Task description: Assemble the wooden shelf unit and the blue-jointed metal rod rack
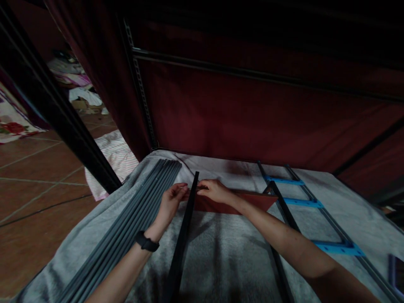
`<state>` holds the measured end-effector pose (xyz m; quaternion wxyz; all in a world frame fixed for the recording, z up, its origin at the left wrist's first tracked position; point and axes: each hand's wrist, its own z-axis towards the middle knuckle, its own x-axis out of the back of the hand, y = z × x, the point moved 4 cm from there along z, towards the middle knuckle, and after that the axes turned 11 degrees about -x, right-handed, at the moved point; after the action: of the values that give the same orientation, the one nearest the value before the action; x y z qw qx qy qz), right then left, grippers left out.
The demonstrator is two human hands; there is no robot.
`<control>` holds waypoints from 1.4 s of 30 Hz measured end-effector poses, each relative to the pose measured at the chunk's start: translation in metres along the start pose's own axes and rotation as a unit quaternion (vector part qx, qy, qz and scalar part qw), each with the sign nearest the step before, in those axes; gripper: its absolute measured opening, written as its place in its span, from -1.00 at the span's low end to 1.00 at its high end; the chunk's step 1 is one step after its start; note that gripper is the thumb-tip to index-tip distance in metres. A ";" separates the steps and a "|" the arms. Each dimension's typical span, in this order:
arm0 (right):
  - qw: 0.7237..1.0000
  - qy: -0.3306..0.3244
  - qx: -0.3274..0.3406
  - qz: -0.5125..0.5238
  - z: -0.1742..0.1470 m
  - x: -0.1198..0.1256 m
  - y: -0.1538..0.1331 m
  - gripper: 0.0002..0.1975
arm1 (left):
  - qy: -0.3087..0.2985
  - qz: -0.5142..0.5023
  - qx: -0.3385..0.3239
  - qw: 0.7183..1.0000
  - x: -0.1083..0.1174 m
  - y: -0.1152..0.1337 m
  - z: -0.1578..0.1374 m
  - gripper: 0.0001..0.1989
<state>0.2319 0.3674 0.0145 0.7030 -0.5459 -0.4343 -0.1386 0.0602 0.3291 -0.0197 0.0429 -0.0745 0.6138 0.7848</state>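
We have our left hand (170, 201) on the left side of a black bar (184, 235) and our right hand (216, 190) on its right side. Each grip is narrow, with the fingertips close together, but we can't tell what small thing they may pinch. A red-brown board (252, 202) goes across from the bar, over a grey blanket (221, 261). Grey rods (126, 223) lie to our left; 3 blue pieces (341, 248) are to our right.
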 end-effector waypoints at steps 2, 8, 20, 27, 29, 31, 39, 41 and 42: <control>1.000 -0.001 -0.004 0.001 0.001 0.000 0.001 -0.79 | 0.004 0.024 -0.004 1.000 0.000 -0.003 0.003 -0.63; 1.000 0.001 -0.006 0.008 0.000 0.000 0.000 -0.78 | -0.008 0.081 -0.062 0.995 -0.003 0.000 0.011 -0.75; 0.999 -0.029 0.011 -0.023 -0.002 0.004 -0.007 -0.77 | -0.033 0.058 -0.066 0.996 -0.001 -0.004 0.012 -0.79; 0.999 -0.031 0.007 -0.016 -0.001 0.001 -0.003 -0.75 | -0.014 -0.019 0.004 1.000 0.000 -0.008 0.010 -0.58; 1.000 -0.028 0.004 -0.013 -0.001 0.000 -0.002 -0.75 | -0.013 -0.011 -0.006 1.000 0.001 -0.008 0.011 -0.61; 1.000 -0.026 0.002 -0.014 0.000 -0.001 0.000 -0.76 | -0.010 0.025 -0.042 0.999 0.002 -0.007 0.013 -0.70; 1.000 -0.025 -0.002 -0.016 0.001 -0.002 0.003 -0.75 | 0.010 0.034 -0.055 0.998 -0.001 -0.005 0.007 -0.70; 1.000 -0.027 -0.001 -0.011 0.001 -0.001 0.003 -0.75 | 0.034 -0.004 -0.018 0.999 0.000 -0.009 0.006 -0.63; 1.000 -0.028 0.000 -0.009 0.001 -0.001 0.003 -0.75 | 0.042 -0.014 -0.001 0.999 0.000 -0.011 0.006 -0.62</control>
<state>0.2328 0.3686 0.0118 0.6895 -0.5454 -0.4586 -0.1300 0.0616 0.3375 -0.0284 0.0279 -0.1154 0.6132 0.7809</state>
